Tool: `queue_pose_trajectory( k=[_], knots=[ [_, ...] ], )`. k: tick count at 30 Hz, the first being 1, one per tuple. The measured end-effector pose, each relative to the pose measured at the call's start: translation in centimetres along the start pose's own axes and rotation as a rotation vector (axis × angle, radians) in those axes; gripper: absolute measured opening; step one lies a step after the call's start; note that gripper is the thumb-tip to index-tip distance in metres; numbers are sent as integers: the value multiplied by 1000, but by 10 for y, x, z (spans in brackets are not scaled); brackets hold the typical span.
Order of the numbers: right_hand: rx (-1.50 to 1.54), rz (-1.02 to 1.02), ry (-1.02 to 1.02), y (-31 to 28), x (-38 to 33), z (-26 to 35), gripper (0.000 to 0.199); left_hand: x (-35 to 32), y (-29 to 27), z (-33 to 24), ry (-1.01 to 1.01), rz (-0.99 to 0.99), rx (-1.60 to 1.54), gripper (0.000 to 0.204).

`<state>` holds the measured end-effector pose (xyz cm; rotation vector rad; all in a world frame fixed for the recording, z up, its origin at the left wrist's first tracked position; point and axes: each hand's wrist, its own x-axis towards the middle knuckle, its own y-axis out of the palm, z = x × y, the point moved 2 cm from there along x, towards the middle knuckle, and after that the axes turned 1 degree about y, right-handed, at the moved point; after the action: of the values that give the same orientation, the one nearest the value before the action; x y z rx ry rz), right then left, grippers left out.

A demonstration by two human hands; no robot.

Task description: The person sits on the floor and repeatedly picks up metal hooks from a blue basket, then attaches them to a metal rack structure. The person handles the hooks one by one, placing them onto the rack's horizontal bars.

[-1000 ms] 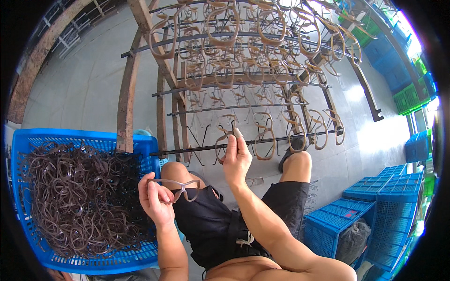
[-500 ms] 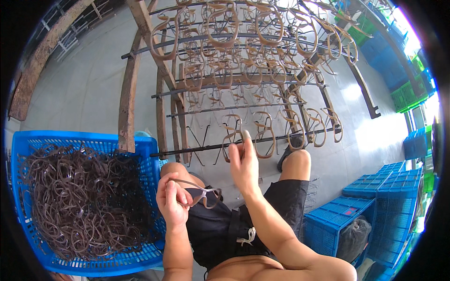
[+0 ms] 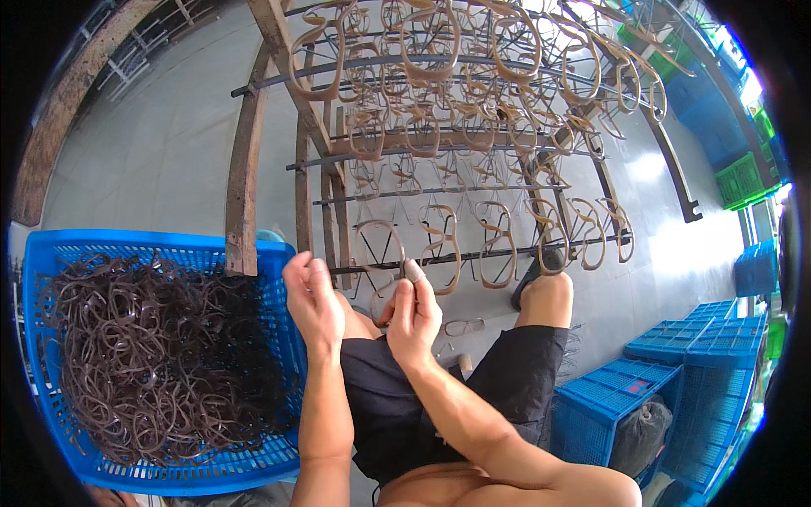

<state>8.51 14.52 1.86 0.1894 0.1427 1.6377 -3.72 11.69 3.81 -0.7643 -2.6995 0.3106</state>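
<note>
My right hand (image 3: 414,314) pinches a brown eyeglass frame (image 3: 378,247) at a thin rod (image 3: 473,255) of the rusty metal rack (image 3: 243,182). The frame hangs on that rod, right above my lap. Just left of it is my left hand (image 3: 311,302), back to the camera and fingers together; its palm side is hidden, so I cannot tell if it touches the frame. A big blue crate (image 3: 160,241) at my left holds a tangled heap of brown frames (image 3: 160,346).
Several more frames hang in rows higher on the rack (image 3: 439,51). One loose frame (image 3: 463,326) lies on the grey floor by my knee. Stacked blue crates (image 3: 676,363) stand at the right, and green ones (image 3: 743,173) farther back.
My left hand brought a frame from beside the crate up to the rod. Both hands have closed in on it there, and the frame now hangs on the rod.
</note>
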Motion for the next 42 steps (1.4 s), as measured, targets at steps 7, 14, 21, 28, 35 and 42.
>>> queue_pose_trajectory(
  k=[7,14,21,28,35,42],
  knots=[
    [128,-265,233,34,21,-19,26,-8,11,19,-141,341,-237,23],
    [61,-329,176,39,25,-11,28,-10,16,13,-36,344,-76,26],
    [138,-295,218,38,27,-20,29,-11,18,8,-73,339,-97,25],
    [148,-234,237,35,29,-13,28,-11,19,14,-108,316,-146,25],
    [50,-342,173,39,26,-20,29,-13,23,16,-109,294,-203,25],
    [92,-349,196,40,27,-24,29,-9,22,12,-157,306,-170,28]
  ],
)
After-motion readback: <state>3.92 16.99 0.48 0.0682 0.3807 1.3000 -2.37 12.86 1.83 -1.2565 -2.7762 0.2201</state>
